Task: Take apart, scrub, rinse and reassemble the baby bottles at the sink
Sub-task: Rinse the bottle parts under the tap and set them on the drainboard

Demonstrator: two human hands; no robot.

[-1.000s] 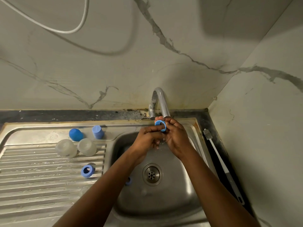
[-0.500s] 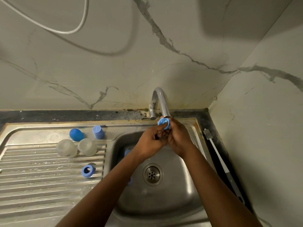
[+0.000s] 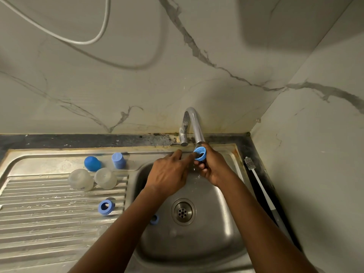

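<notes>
As the right hand [image 3: 214, 166] grips a blue ring [image 3: 200, 153] under the tap [image 3: 194, 125], the left hand [image 3: 169, 174] touches it with a straight forefinger, its forearm [image 3: 126, 225] half-hiding a second ring [image 3: 155, 219].

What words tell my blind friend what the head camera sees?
At a steel sink, a right hand holds a blue ring under the tap while a left hand finger pokes into it. Blue caps, clear bottle parts and another ring sit on the draining board.

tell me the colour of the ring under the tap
The ring is blue, clearest in head view.
</notes>
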